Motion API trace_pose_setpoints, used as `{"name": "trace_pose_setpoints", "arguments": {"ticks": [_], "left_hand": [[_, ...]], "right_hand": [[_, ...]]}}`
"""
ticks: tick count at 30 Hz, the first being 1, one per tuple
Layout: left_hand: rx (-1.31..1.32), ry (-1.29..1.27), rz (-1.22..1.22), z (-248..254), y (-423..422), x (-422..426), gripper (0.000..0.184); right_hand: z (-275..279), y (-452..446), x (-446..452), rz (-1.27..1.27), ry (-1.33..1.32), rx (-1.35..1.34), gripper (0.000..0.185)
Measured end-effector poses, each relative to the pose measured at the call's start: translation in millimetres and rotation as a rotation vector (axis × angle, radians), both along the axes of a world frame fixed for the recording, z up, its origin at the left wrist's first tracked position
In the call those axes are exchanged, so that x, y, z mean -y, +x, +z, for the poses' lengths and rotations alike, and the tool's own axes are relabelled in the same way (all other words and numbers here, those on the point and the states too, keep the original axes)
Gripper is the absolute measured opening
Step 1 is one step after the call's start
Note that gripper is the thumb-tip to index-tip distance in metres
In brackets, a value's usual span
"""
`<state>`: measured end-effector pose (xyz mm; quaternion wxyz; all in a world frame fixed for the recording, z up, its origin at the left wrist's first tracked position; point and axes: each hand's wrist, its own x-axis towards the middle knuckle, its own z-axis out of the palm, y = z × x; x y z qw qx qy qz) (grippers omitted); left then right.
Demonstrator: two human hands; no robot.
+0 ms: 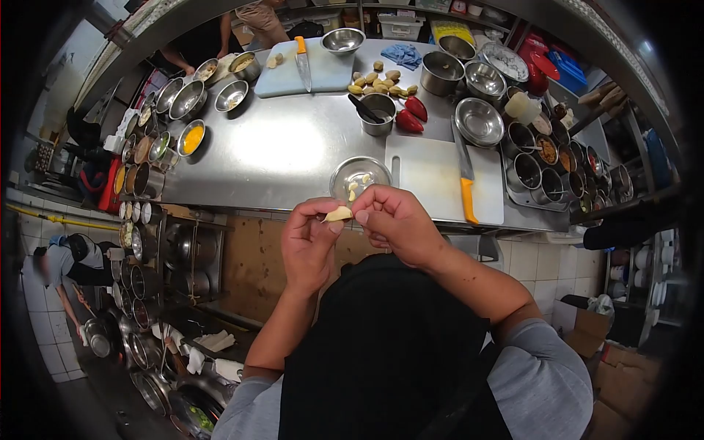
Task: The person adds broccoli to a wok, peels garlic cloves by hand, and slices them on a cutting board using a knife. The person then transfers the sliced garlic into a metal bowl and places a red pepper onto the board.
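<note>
A pale garlic clove (339, 214) is pinched between the thumb and fingers of my left hand (306, 246), just off the table's front edge. My right hand (400, 224) is closed, its thumb and index finger pinching at the clove's right end; whether a bit of skin is between them is too small to tell. Right behind my hands stands a steel bowl (345, 174) with a few peeled cloves (353, 192) in it. To the right lies a white cutting board (429, 176) bearing a knife with an orange handle (468, 202).
Potatoes (381, 79), red peppers (409, 122) and a steel pot (377, 125) sit farther back. A second board (330, 73) holds another knife (303, 62). Bowls and ingredient tins line both sides. One person (77, 257) works at the left; another stands across the table.
</note>
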<state>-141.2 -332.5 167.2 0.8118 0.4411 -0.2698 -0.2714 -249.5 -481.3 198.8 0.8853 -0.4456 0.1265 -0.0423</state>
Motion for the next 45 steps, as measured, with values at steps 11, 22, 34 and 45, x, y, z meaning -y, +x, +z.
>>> {"name": "trace_pose_setpoints", "arguments": {"ticks": [11,22,34,45], "left_hand": [[0.508,0.169,0.200,14,-5,-9,0.019],[0.732,0.189,0.238,18,2,-12,0.021],[0.892,0.153,0.257,19,7,-9,0.025],[0.752,0.177,0.265,12,1,-9,0.020]], "right_hand": [[8,-4,-6,-0.103,-0.392,0.076,0.003],[16,-2,-5,-0.136,-0.608,0.110,0.003],[20,4,-4,-0.302,-1.107,0.262,0.011],[18,9,-2,-0.283,-1.127,0.246,0.012]]}}
